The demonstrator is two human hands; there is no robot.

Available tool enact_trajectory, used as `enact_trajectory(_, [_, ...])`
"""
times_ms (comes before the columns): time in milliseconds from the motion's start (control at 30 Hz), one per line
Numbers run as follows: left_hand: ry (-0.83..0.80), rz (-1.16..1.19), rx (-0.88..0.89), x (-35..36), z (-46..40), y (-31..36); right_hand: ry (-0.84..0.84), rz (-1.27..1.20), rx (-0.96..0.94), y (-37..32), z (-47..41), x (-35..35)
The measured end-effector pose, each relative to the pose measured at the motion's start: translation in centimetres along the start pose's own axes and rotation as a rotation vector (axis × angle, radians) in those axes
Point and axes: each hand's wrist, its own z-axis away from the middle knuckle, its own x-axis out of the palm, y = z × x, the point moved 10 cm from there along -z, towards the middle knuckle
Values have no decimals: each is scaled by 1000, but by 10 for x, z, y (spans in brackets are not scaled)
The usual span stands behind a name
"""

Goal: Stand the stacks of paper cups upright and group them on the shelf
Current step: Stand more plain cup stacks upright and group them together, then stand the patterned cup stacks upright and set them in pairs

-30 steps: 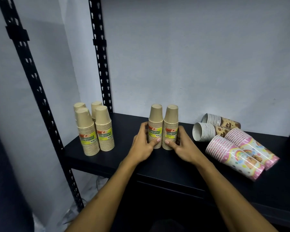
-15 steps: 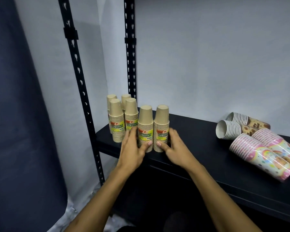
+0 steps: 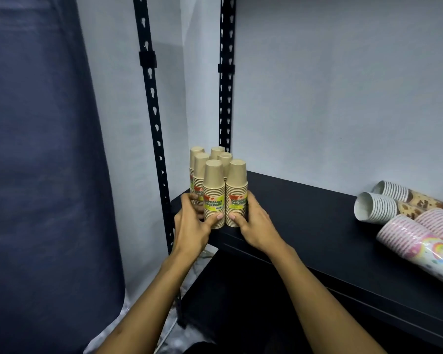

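Six upright stacks of kraft-brown paper cups (image 3: 216, 185) stand clustered, rims down, at the black shelf's (image 3: 304, 215) left end, the front two bearing yellow "Disposable Tableware" labels. The left hand (image 3: 192, 226) and right hand (image 3: 253, 223) cup the front pair from either side, thumbs pressed against the bases. Well apart, four stacks lie sideways: two brown-patterned stacks (image 3: 399, 204) and two pink rainbow stacks (image 3: 420, 238).

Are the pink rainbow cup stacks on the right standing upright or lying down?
Lying down. The pink rainbow cup stacks rest on their sides on the shelf, rims pointing up-left, beside two brown-patterned stacks that also lie flat.
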Motion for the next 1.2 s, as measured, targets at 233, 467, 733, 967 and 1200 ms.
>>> enact_trajectory(233, [27, -41, -31, 0, -2, -11, -17, 80, 49, 11, -3, 6])
enact_trajectory(467, [25, -126, -42, 1, 3, -12, -50, 203, 84, 18, -4, 10])
enact_trajectory(733, [136, -511, 43, -12, 29, 2, -87, 595, 173, 37, 29, -21])
enact_trajectory(967, [101, -479, 448, 48, 73, 85, -48, 672, 223, 73, 87, -100])
enact_trajectory(1200, [-458, -373, 471, 176, 101, 126, 0, 541, 228, 95, 154, -167])
